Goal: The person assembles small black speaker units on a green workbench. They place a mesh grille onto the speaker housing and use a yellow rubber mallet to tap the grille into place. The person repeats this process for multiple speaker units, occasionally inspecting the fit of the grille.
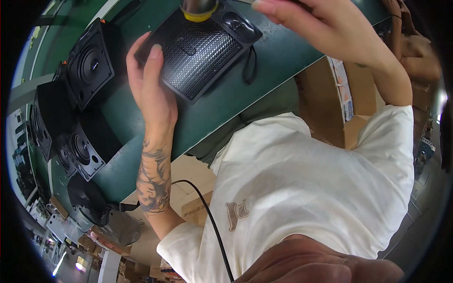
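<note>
A black speaker box with a textured metal grille lies face up on the green table. My left hand grips its left side, thumb on the front edge and fingers along the side. A dark round-headed tool with a yellow rim is over the grille's far end, partly cut off by the upper edge. To its right, my right hand is raised, fingers closed. What it holds is mostly out of view, so I cannot tell whether it joins the tool. A black strap loop hangs beside the speaker's right end.
Several black speaker boxes with exposed round cones stand at the left of the table. A dark bag lies at its near left edge. An open cardboard box sits below the table, and another person's arm shows at far right.
</note>
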`<state>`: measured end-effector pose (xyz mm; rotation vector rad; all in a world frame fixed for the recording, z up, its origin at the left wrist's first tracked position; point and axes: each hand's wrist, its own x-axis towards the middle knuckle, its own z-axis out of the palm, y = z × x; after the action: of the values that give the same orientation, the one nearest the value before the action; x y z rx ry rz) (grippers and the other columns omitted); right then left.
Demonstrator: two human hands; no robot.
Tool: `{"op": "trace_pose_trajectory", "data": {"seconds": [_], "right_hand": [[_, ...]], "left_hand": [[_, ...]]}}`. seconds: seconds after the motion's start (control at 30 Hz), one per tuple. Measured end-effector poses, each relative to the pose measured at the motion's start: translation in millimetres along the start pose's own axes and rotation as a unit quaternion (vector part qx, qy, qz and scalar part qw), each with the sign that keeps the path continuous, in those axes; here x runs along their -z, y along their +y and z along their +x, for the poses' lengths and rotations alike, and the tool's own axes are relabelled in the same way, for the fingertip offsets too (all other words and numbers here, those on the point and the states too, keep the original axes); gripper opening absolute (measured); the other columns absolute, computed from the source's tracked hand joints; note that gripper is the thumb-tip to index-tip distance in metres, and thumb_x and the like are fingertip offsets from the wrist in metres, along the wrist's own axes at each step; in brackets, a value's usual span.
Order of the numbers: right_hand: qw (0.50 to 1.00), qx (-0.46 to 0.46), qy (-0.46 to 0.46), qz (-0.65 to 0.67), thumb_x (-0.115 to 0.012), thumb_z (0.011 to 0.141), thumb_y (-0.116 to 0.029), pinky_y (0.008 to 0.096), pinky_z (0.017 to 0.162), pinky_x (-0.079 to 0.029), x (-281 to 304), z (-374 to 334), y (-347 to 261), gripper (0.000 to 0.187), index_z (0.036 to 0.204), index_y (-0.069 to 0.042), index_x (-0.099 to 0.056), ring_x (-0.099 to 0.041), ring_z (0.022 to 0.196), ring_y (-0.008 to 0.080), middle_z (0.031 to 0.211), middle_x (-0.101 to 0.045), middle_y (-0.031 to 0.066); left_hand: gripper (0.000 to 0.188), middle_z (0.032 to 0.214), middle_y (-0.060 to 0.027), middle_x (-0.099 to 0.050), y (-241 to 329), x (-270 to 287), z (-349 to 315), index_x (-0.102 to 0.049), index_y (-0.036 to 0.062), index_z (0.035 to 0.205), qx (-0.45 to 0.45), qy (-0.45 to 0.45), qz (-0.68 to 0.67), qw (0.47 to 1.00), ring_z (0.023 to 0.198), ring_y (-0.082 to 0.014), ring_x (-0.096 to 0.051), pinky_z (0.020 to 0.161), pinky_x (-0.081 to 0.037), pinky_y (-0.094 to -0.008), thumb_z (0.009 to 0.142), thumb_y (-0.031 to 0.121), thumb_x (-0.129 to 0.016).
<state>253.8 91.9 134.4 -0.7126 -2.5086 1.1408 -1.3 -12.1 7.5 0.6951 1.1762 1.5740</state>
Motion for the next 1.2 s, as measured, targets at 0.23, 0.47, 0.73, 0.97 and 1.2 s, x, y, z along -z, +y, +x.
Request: {"op": "trace_pose_trajectory", "data": {"seconds": [0.23, 0.47, 0.73, 0.97, 1.2], "right_hand": [[0.992, -0.006, -0.055, -0.111, -0.061, 0.102, -0.010, 0.0389, 0.067, -0.052, -10, -37, 5, 0.044, 0.143, 0.002, -0.053, -0.065, 0.076, 0.0343, 0.090, -0.064, 0.0196], [0.990, 0.035, -0.001, -0.133, -0.065, 0.100, -0.008, 0.0363, 0.070, -0.055, 0, -40, 1, 0.044, 0.139, 0.008, -0.055, -0.068, 0.077, 0.0339, 0.098, -0.069, 0.0219], [0.979, 0.037, 0.163, -0.118, -0.068, 0.097, -0.008, 0.0338, 0.073, -0.055, -6, -71, 32, 0.031, 0.120, 0.012, -0.065, -0.071, 0.081, 0.0290, 0.102, -0.073, 0.0228], [0.990, 0.028, 0.080, -0.112, -0.070, 0.097, -0.012, 0.0360, 0.066, -0.053, -20, -64, 19, 0.031, 0.122, 0.006, -0.067, -0.068, 0.074, 0.0293, 0.091, -0.069, 0.0176], [0.966, 0.077, -0.180, -0.167, -0.072, 0.093, -0.010, 0.0310, 0.060, -0.053, -48, -6, -21, 0.050, 0.140, 0.000, -0.059, -0.065, 0.078, 0.0239, 0.092, -0.061, 0.0109]], "left_hand": [[0.044, 0.127, -0.0115, -0.063, 0, -2, 0, -0.054, -0.0031, 0.136, -0.003, -0.002, -0.003, 1.000, 0.117, -0.0185, -0.057, 0.108, -0.041, -0.0333, 0.098, 0.014, -0.065], [0.043, 0.128, -0.0117, -0.063, 0, 1, -1, -0.054, -0.0022, 0.136, -0.005, 0.003, 0.019, 1.000, 0.117, -0.0180, -0.058, 0.108, -0.041, -0.0328, 0.098, 0.015, -0.065], [0.038, 0.119, -0.0084, -0.066, -4, -1, 1, -0.057, -0.0005, 0.135, -0.032, 0.013, 0.022, 0.999, 0.109, -0.0155, -0.061, 0.102, -0.046, -0.0314, 0.100, 0.011, -0.063], [0.038, 0.123, -0.0117, -0.069, -6, 12, 5, -0.056, 0.0007, 0.137, -0.032, -0.022, 0.014, 0.999, 0.111, -0.0199, -0.066, 0.100, -0.052, -0.0324, 0.103, 0.016, -0.059], [0.047, 0.133, -0.0091, -0.063, -13, 28, 4, -0.053, 0.0033, 0.143, -0.022, -0.025, 0.018, 0.999, 0.122, -0.0223, -0.061, 0.106, -0.048, -0.0388, 0.100, 0.018, -0.066]]}}
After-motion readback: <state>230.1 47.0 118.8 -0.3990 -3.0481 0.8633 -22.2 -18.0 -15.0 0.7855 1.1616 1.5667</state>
